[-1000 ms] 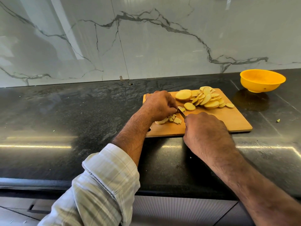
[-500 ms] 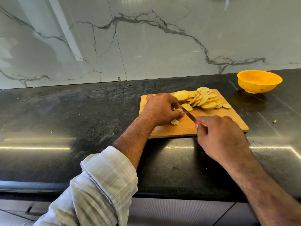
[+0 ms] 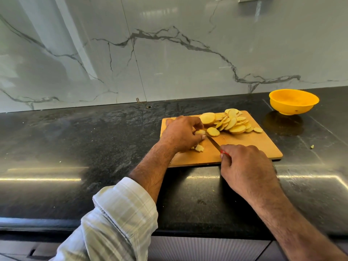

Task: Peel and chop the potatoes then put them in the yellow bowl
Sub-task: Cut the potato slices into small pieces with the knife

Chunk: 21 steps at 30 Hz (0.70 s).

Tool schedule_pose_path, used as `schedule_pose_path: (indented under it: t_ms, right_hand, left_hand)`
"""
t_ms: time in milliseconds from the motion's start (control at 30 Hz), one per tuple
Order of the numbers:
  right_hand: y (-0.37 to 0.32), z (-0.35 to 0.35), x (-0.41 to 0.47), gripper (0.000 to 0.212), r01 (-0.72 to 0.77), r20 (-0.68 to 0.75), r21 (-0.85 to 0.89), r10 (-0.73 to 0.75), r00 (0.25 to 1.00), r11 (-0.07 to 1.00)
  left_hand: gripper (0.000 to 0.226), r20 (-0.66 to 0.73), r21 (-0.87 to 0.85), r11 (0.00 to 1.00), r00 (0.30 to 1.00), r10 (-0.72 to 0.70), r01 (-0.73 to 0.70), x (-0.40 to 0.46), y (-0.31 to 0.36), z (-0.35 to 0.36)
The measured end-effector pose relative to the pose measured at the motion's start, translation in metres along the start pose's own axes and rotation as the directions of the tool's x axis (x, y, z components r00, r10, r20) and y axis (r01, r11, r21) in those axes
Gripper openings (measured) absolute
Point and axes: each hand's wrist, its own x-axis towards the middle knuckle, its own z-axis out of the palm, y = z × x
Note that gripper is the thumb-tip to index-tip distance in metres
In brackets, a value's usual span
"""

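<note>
Moved: left hand (image 3: 180, 132) from cut bits to a fresh slice; knife drawn back.
Bench (image 3: 94, 138); board (image 3: 244, 144); empty bowl (image 3: 293, 101) well apart; slices (image 3: 231, 121) piled at board's far edge; right hand (image 3: 244, 166) gripping knife (image 3: 213, 141); left pinching slice (image 3: 200, 132). Advice: tuck fingertips behind blade.

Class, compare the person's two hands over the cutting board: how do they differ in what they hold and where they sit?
The left hand pinches a potato slice; the right hand grips a knife by its red handle. The left hand lies over the cutting board, beside small cut pieces; the right hand sits at the board's near edge. Only the left arm shows a rolled sleeve. Both have curled fingers.
</note>
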Motion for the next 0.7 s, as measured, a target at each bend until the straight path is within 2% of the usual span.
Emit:
schedule_pose_path:
  t_ms: [133,267,400,567,700]
  right_hand:
    - [-0.001,-0.002,0.0,0.038,-0.022,0.008,-0.018,0.022,1.0,1.0]
    - [-0.004,-0.003,0.0,0.037,-0.008,-0.013,-0.017,0.008,1.0,1.0]
    - [-0.011,-0.007,0.004,0.037,-0.007,0.035,-0.04,0.008,0.999,0.999]
    - [-0.022,-0.003,0.006,0.026,0.001,0.103,-0.096,0.009,0.995,0.995]
    - [-0.028,-0.005,0.012,0.022,-0.007,0.201,-0.115,0.03,0.979,0.993]
  left_hand:
    - [0.017,-0.01,-0.03,0.999,1.0,-0.015,0.014,0.001,-0.002,0.0]
    - [0.018,0.027,-0.094,0.996,1.0,0.0,0.002,0.0,-0.005,-0.006]
    - [0.016,0.097,-0.163,0.986,0.994,0.048,-0.031,-0.001,-0.006,-0.012]
    - [0.009,0.077,-0.089,0.996,0.997,0.014,-0.007,0.003,-0.007,-0.007]
    - [0.007,0.089,-0.11,0.994,0.995,0.035,-0.025,0.006,-0.008,-0.006]
